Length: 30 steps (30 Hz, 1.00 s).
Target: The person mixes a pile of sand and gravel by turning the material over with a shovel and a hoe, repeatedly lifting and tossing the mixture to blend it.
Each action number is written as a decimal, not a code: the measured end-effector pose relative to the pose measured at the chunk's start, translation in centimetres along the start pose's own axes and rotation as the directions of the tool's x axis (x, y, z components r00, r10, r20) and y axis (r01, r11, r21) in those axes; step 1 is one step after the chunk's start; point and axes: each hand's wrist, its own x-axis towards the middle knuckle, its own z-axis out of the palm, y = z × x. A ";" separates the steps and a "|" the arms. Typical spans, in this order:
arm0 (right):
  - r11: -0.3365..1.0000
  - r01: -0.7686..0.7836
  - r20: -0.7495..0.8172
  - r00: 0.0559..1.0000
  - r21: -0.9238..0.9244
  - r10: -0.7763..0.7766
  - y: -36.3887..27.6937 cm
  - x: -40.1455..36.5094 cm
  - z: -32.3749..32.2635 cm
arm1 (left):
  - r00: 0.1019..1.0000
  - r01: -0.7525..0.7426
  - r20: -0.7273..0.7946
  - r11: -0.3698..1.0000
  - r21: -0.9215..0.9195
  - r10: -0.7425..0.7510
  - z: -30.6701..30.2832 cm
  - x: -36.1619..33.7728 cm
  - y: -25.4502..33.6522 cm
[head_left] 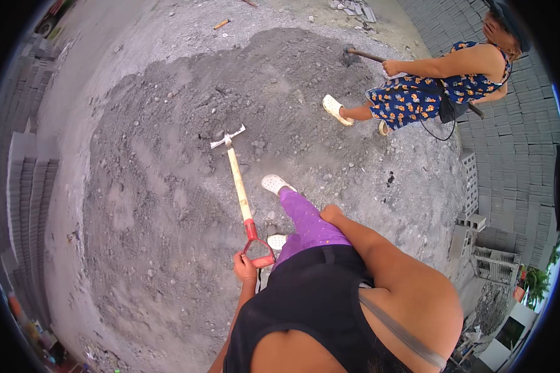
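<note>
My left hand [245, 267] is closed around the red D-shaped grip of a shovel [237, 177]. Its pale wooden shaft runs away from me to a whitish metal head, which meets the grey, gravelly mix [168, 168]; most of the blade is hidden there. On my purple-trousered thigh, close to the knee, rests my right hand [331, 213], its fingers mostly out of sight. My white clogs [278, 184] stand on the mix just right of the shaft.
At the upper right a co-worker [417, 93] in a patterned dress holds a long-handled tool [367, 56] against the mix. Stacked grey blocks [510, 149] line the right side, and more block stacks [31, 186] stand left. A small orange-handled object [221, 24] lies at the far edge.
</note>
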 end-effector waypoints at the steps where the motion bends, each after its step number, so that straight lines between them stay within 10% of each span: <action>1: 1.000 0.015 0.015 1.000 -0.012 -0.015 -0.2 0.0 -0.3 | 1.000 -0.009 0.021 1.000 0.009 0.009 0.0 0.3 0.2; 4: 1.000 -0.020 -0.031 0.999 -0.006 0.020 -0.7 -0.6 -0.5 | 0.957 0.272 0.039 0.837 -0.475 -0.289 0.5 0.4 1.1; 6: 0.999 0.044 -0.065 0.997 0.012 -0.043 0.0 0.2 0.0 | 0.741 0.438 0.184 0.257 -0.862 -0.645 -0.2 0.1 4.7; 8: 0.993 0.121 -0.029 0.992 -0.005 -0.121 -0.9 0.4 -0.4 | 0.488 0.330 0.450 -0.319 -0.888 -0.748 -1.7 0.0 9.5; 12: 0.986 0.111 -0.087 0.991 0.124 -0.101 -1.8 3.0 -0.7 | 0.454 0.228 0.653 -0.629 -0.743 -0.606 -0.9 0.1 9.3; 23: 0.765 -0.004 0.221 0.958 0.644 -0.181 -21.1 10.1 -3.5 | 0.092 0.281 0.733 -0.688 -0.669 -0.674 -0.4 2.0 13.3; 30: 0.924 0.118 0.261 0.939 0.364 -0.223 -35.9 21.2 -0.5 | 0.007 0.163 0.617 -0.608 -0.777 -0.787 2.8 0.2 6.5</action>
